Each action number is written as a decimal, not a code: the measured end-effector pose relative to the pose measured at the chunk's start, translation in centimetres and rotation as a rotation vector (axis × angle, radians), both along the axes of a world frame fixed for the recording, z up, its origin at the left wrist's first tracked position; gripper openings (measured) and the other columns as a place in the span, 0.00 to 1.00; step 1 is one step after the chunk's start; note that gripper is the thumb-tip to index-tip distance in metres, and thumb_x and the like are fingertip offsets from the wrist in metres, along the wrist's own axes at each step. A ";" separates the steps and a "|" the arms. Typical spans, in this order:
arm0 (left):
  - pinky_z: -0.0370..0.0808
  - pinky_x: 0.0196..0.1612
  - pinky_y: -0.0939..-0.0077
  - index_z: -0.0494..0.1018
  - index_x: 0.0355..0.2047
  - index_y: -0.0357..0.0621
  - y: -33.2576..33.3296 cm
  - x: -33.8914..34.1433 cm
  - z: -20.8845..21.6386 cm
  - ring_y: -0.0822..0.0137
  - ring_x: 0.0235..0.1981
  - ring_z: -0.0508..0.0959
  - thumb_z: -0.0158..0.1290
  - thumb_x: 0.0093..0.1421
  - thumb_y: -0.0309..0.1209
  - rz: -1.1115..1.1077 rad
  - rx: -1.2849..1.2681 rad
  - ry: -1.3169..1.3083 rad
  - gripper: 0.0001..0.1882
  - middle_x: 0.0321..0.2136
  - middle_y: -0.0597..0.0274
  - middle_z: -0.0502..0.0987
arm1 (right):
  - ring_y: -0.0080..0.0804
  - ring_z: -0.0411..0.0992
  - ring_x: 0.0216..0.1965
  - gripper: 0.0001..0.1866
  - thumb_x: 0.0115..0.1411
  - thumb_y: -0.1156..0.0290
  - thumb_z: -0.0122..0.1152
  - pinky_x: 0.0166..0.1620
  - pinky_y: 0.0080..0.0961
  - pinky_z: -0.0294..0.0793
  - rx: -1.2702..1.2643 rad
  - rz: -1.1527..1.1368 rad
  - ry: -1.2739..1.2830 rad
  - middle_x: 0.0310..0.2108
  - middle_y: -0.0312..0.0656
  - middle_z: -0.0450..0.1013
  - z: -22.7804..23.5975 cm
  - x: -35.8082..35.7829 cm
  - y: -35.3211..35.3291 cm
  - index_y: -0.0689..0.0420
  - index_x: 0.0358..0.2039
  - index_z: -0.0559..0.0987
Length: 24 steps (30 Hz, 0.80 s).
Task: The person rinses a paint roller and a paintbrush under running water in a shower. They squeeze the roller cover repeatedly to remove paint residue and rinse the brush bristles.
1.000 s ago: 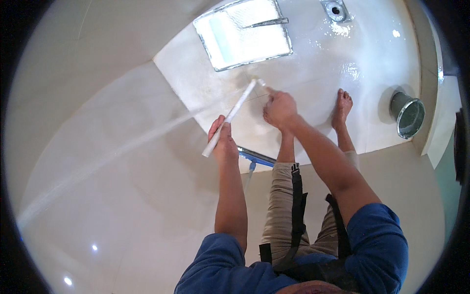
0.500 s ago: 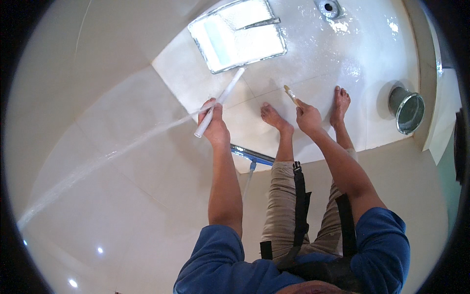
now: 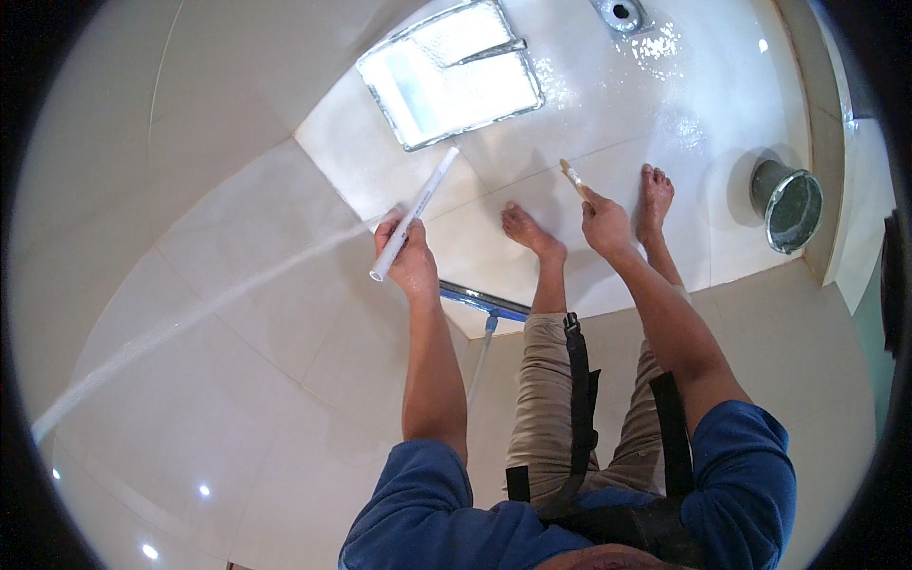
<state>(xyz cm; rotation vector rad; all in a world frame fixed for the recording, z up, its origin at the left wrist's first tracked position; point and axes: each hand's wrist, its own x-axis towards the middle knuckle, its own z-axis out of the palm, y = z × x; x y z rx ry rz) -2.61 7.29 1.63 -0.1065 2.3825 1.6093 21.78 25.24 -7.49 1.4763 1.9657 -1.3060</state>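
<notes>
My left hand is closed around a white plastic pipe, which slants up and away over the floor. From the same hand, a pale translucent streak runs to the lower left; whether it is a hose or a jet of water I cannot tell. A small brush with a yellowish tip is pinched in my right hand, above the floor between my bare feet. Neither hand touches the floor.
A glaring white rectangular tray-like thing lies ahead, a dark stick across it. Wet floor surrounds a round drain. A dark bucket stands at right. A blue squeegee rests left of my left leg, near the wall.
My left hand has moved slightly down and left with the pipe. My right hand has shifted a little to the right, and the brush has turned slightly.
</notes>
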 end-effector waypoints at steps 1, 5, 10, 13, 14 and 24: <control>0.72 0.54 0.73 0.71 0.44 0.34 0.0 -0.2 -0.1 0.64 0.48 0.75 0.53 0.56 0.13 -0.044 -0.011 0.023 0.14 0.45 0.53 0.75 | 0.54 0.78 0.36 0.20 0.60 0.68 0.55 0.41 0.47 0.77 -0.005 0.007 -0.006 0.32 0.55 0.78 -0.1 0.3 0.1 0.48 0.53 0.79; 0.72 0.53 0.74 0.71 0.44 0.34 1.0 -0.7 -0.2 0.65 0.48 0.75 0.53 0.56 0.13 -0.066 -0.095 0.031 0.15 0.45 0.53 0.75 | 0.55 0.78 0.36 0.20 0.60 0.68 0.55 0.42 0.47 0.77 -0.028 0.000 -0.021 0.33 0.56 0.78 -0.1 1.3 0.2 0.48 0.54 0.78; 0.74 0.50 0.75 0.73 0.44 0.34 0.1 -1.6 -1.2 0.65 0.45 0.77 0.54 0.54 0.14 -0.122 -0.183 -0.024 0.16 0.43 0.53 0.77 | 0.55 0.77 0.36 0.20 0.60 0.68 0.55 0.42 0.47 0.78 -0.012 0.007 -0.029 0.33 0.56 0.78 -0.5 2.3 0.3 0.49 0.54 0.78; 0.74 0.50 0.73 0.73 0.42 0.34 -0.3 -2.3 -1.5 0.64 0.44 0.78 0.55 0.52 0.14 -0.144 -0.200 -0.078 0.15 0.41 0.53 0.78 | 0.55 0.77 0.36 0.19 0.60 0.67 0.56 0.41 0.47 0.78 0.020 -0.018 0.011 0.33 0.56 0.78 -0.6 2.7 0.4 0.48 0.53 0.79; 0.74 0.51 0.72 0.73 0.40 0.34 -0.3 -2.4 -1.5 0.64 0.44 0.78 0.55 0.51 0.13 -0.116 -0.203 -0.122 0.15 0.41 0.52 0.78 | 0.56 0.77 0.35 0.19 0.61 0.67 0.56 0.41 0.47 0.77 0.018 -0.033 0.010 0.32 0.57 0.78 -0.7 2.9 0.4 0.49 0.53 0.79; 0.75 0.44 0.74 0.72 0.38 0.37 0.2 -3.4 -2.0 0.66 0.39 0.77 0.56 0.50 0.12 -0.065 -0.292 -0.167 0.14 0.36 0.56 0.78 | 0.56 0.77 0.36 0.19 0.62 0.65 0.55 0.42 0.48 0.77 0.011 -0.047 0.000 0.33 0.56 0.78 -0.9 4.0 1.1 0.48 0.54 0.78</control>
